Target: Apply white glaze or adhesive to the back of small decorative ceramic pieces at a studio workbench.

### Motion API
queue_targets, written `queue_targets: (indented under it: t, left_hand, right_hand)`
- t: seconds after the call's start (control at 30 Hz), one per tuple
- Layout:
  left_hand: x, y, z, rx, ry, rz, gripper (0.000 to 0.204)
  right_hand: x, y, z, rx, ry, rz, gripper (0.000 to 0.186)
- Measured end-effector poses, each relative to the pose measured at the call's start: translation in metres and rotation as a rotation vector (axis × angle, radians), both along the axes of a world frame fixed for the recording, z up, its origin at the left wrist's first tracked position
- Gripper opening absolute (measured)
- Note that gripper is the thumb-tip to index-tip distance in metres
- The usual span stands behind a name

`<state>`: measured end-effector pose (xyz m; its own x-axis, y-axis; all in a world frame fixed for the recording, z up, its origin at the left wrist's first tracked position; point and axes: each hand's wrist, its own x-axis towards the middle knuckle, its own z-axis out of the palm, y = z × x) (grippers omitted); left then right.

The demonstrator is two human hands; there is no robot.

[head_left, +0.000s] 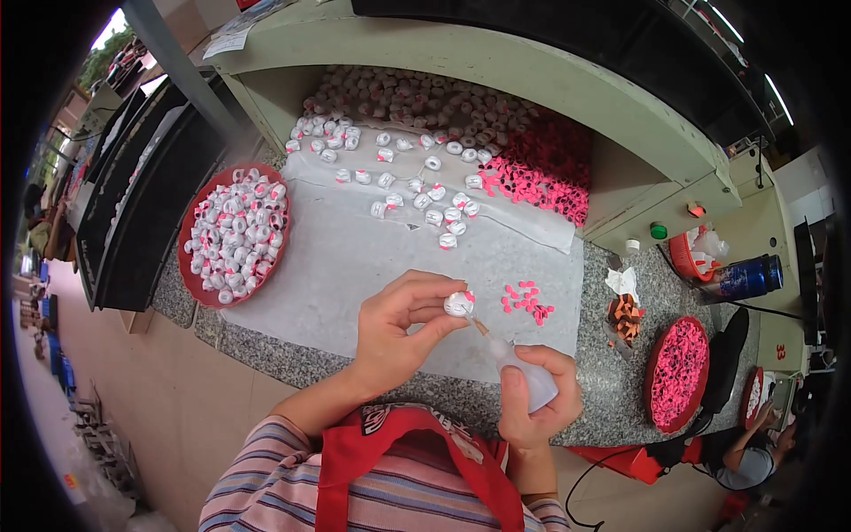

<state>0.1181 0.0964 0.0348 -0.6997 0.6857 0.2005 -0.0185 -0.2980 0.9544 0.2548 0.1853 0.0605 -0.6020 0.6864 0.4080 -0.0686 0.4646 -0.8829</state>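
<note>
Thumb and fingers of my left hand (397,326) pinch a small rounded white piece (458,305) with a pink spot on its top. My right hand (542,410) is wrapped round a translucent white squeeze bottle (532,379). The bottle's thin brownish nozzle points up and left, its tip at or very near the white piece; I cannot tell whether they touch. Both hands are above a white sheet (301,266) on the speckled worktop. Right of the white piece, several small pink bits (525,299) lie loose on the sheet. Farther back, similar white pieces (434,197) are scattered.
A red tray (184,253) heaped with white pieces stands left. Under the pale green shelf (496,44) lie many more white pieces and a pink pile (541,188). At right are a red tray of pink bits (678,372), a blue can (752,277) and another person (745,457).
</note>
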Motion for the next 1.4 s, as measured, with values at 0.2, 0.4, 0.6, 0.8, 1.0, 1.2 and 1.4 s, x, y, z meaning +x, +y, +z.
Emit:
queue_targets:
  t: [0.2, 0.4, 0.6, 0.8, 1.0, 1.2, 1.4]
  left_hand:
    - [-0.003, -0.003, 0.000, -0.028, 0.122, -0.011, 0.029]
    - [-0.003, -0.006, 0.001, -0.051, 0.093, 0.000, 0.029]
    - [-0.003, -0.003, 0.010, -0.093, -0.216, -0.075, 0.030]
    - [-0.007, -0.006, 0.008, -0.060, -0.301, -0.120, 0.034]
    - [-0.009, -0.007, 0.005, -0.042, -0.351, -0.136, 0.035]
    - [-0.010, -0.006, 0.007, -0.048, -0.328, -0.116, 0.035]
    - [-0.010, -0.007, 0.006, -0.080, -0.313, -0.128, 0.035]
  right_hand:
    - [-0.004, 0.002, 0.004, 0.089, 0.003, 0.060, 0.016]
    - [-0.003, 0.005, 0.009, 0.135, -0.030, 0.081, 0.014]
    - [-0.004, 0.008, 0.004, 0.201, 0.038, 0.053, 0.020]
    - [-0.004, 0.008, 0.002, 0.220, 0.054, 0.064, 0.021]
    - [-0.004, 0.009, 0.002, 0.216, 0.072, 0.049, 0.021]
    - [0.000, 0.004, 0.010, 0.111, -0.013, 0.007, 0.014]
    - [-0.003, 0.005, 0.009, 0.079, -0.034, 0.040, 0.014]
